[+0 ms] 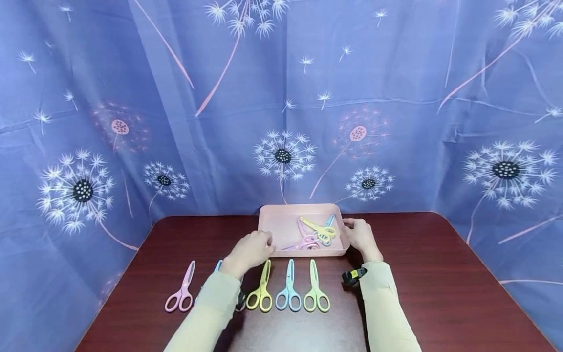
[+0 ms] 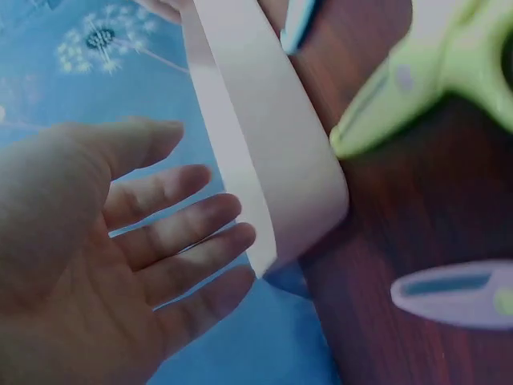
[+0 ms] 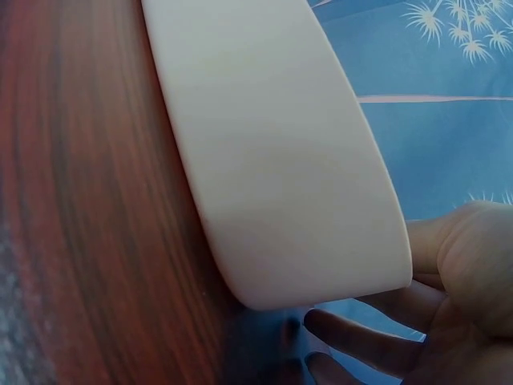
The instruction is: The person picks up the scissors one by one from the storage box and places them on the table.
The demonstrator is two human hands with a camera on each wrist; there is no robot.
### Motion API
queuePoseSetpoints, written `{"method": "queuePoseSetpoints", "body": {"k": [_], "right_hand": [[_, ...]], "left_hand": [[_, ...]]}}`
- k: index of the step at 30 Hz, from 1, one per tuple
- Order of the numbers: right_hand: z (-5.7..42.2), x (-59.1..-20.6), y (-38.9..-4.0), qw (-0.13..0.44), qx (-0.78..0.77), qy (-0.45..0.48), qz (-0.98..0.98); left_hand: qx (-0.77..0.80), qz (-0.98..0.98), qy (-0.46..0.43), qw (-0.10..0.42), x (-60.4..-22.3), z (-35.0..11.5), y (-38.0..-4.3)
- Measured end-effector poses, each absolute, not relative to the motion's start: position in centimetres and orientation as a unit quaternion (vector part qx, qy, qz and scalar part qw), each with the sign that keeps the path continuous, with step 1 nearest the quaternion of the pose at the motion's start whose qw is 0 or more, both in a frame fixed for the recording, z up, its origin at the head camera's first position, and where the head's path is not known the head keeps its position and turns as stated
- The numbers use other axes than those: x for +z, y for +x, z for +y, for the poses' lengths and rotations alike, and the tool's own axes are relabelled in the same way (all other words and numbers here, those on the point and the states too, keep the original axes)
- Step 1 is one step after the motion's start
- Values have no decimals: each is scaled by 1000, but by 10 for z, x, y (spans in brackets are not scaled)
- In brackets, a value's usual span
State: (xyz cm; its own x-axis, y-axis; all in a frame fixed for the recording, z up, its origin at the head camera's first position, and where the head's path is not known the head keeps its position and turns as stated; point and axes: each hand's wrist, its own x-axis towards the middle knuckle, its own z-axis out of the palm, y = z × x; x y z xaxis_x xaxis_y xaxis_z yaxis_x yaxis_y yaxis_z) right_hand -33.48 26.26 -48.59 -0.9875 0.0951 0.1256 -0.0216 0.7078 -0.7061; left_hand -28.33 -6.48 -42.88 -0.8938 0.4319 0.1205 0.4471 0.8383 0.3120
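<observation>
A pink tray [image 1: 281,253] stands at the back of the table, with several craft scissors in its right half, among them a yellow pair [image 1: 317,227] and a pink pair [image 1: 308,241]. My left hand [image 2: 128,233] is at the tray's left end, palm turned to it, its fingers loosely extended beside the end wall. At the other end, my right hand [image 1: 360,238] has its fingertips right at the rim. In the right wrist view, tray [image 3: 288,160] hides the ends of that thumb and forefinger, so I cannot tell whether they pinch the wall; the lower fingers reach out loosely.
Before the tray, scissors lie in a row, tips away from me: pink [image 1: 181,289], blue partly under my left arm, yellow [image 1: 260,288], blue [image 1: 289,288] and green [image 1: 315,288]. A blue dandelion-print curtain [image 1: 325,73] hangs behind the brown table [image 1: 431,274].
</observation>
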Motion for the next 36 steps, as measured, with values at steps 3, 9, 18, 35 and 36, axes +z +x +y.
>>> {"method": "queuePoseSetpoints", "body": {"k": [3, 9, 18, 35, 36], "right_hand": [[261, -486, -335, 74, 385, -25, -919], [259, -484, -335, 61, 399, -35, -914], [261, -486, -335, 68, 389, -29, -918], [261, -487, -335, 82, 387, -25, -918], [262, -487, -335, 84, 385, -25, -919]], "left_hand": [[-173, -964, -199, 20, -430, -73, -296], [-182, -973, -139, 36, -436, -79, -318], [-187, -975, -109, 50, -447, -79, -340], [-227, -973, -30, -4, -461, -74, -357], [-225, -974, -29, -2, -461, -73, -358]]}}
